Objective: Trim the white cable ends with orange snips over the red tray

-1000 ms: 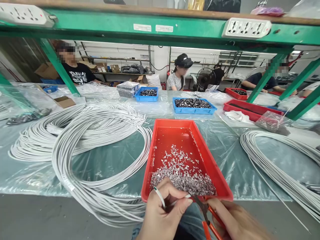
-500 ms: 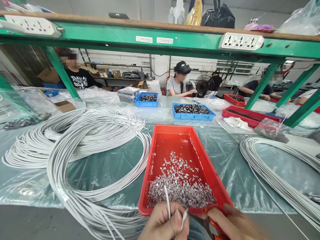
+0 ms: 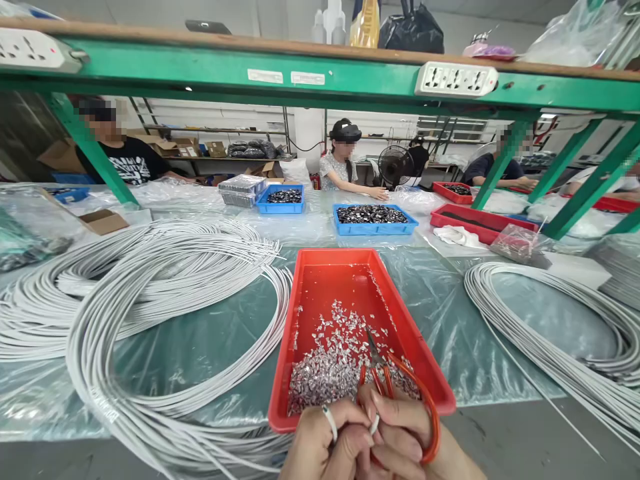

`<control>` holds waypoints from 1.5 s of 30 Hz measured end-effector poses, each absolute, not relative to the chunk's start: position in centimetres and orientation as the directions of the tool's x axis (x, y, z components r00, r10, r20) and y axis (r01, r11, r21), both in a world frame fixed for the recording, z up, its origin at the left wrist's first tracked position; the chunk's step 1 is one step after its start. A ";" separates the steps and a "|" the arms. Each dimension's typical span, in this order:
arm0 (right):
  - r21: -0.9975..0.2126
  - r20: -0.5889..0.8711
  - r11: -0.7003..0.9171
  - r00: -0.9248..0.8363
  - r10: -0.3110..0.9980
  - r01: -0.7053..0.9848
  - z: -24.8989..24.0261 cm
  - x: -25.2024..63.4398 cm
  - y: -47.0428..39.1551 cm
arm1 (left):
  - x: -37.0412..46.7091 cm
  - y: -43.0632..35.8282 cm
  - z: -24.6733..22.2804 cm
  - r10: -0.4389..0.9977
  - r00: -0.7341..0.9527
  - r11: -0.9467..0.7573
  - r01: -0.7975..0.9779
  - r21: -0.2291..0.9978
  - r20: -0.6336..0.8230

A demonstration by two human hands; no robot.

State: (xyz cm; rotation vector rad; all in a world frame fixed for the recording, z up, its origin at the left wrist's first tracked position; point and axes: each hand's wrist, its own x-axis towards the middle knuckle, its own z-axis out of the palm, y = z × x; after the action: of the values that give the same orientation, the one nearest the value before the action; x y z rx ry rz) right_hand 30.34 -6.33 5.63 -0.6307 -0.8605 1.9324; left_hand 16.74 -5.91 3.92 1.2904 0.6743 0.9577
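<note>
My left hand [image 3: 320, 447] is closed on a white cable [image 3: 330, 424], which loops out between the fingers. Pressed up against it, my right hand [image 3: 407, 437] has its fingertips pinched at the cable's end. The same right hand keeps hold of orange-handled scissors [image 3: 433, 407], their blades pointing forward over the tray. Both hands are at the near edge of a red tray [image 3: 440, 393]. Small shiny silver pieces [image 3: 320, 377] are heaped in the near part of that tray. What lies between the touching fingertips is partly hidden.
Large coils of white cable [image 3: 83, 333] lie to the left, and another cable coil [image 3: 530, 347] to the right. Blue trays [image 3: 375, 229] of dark parts stand beyond. A green shelf frame [image 3: 350, 77] with power strips crosses overhead. Several people sit across the table.
My right hand has moved left to meet my left hand at the cable. The scissors have swung to point forward over the tray. The view has shifted slightly to the right.
</note>
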 end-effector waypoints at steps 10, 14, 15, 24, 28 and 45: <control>-0.991 0.007 0.007 0.002 1.000 -0.135 7.1 31.2 -7.8 | 17.0 -5.7 4.6 0.924 0.373 -0.049 -0.091 0.995 0.080; -0.889 -0.104 -0.224 -0.300 0.948 -0.398 6.6 31.0 -7.5 | 16.7 -5.4 5.2 0.779 0.626 0.228 -0.238 0.944 -0.030; -0.884 -0.108 -0.235 -0.314 0.943 -0.404 6.6 31.0 -7.4 | 16.6 -5.2 5.3 0.717 0.696 0.305 -0.256 0.917 -0.044; -0.945 0.262 0.264 0.035 0.964 -0.194 9.2 33.7 -7.3 | 16.2 -4.9 5.3 0.546 0.835 0.526 -0.287 0.800 -0.060; -0.975 0.188 0.179 0.058 0.980 0.135 10.3 35.3 -5.7 | 16.4 -5.9 4.6 0.622 0.775 0.430 -0.212 0.878 -0.117; -0.755 0.186 0.174 -0.048 0.981 0.633 8.4 37.3 -3.6 | 16.7 -5.9 5.4 0.885 0.461 0.270 -0.402 0.875 -0.061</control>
State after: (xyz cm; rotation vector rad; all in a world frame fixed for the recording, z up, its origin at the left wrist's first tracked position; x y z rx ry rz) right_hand 37.33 -3.58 8.41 -1.5347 -1.7603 0.6402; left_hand 16.75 -5.93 5.39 0.9235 0.6272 0.9484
